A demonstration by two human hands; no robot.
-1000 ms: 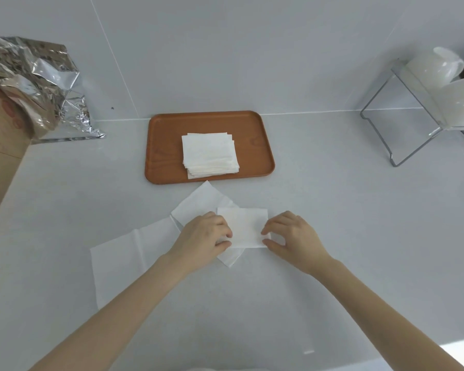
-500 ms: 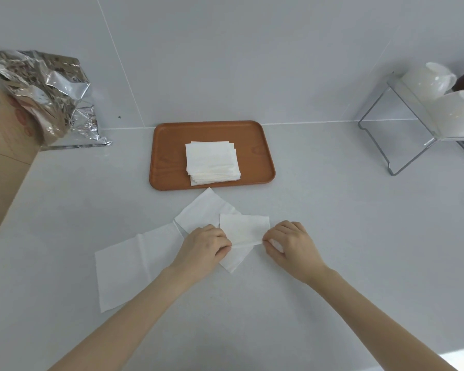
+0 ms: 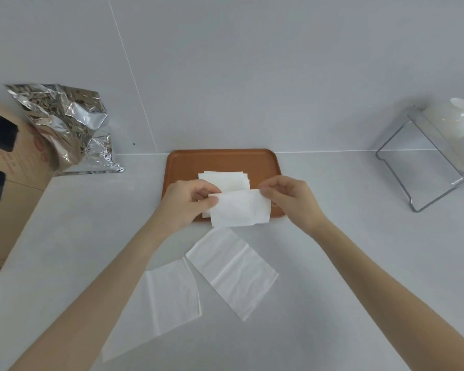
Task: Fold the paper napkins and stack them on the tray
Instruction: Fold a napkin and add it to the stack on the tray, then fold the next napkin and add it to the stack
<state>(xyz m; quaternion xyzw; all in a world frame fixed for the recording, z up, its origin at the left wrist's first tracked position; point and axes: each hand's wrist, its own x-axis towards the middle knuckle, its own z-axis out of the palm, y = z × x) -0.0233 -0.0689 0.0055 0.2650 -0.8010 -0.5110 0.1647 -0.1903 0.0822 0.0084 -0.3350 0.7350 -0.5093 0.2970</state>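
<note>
A folded white napkin (image 3: 239, 210) hangs in the air over the near edge of the brown tray (image 3: 188, 162). My left hand (image 3: 188, 202) pinches its left edge and my right hand (image 3: 289, 196) pinches its top right corner. Behind it, a stack of folded napkins (image 3: 225, 179) lies on the tray, partly hidden by the held napkin and my left hand. Two unfolded napkins lie on the counter nearer to me: one (image 3: 232, 270) in the middle and one (image 3: 158, 306) to the left, partly under my left forearm.
A crumpled silver foil bag (image 3: 67, 124) and a cardboard box (image 3: 8, 188) stand at the left. A clear rack (image 3: 423, 167) with white cups (image 3: 450, 116) stands at the right. A white wall rises right behind the tray.
Both hands have lifted the folded napkin off the counter and carried it away from me, to above the tray's near edge. The two flat napkins stayed where they were.
</note>
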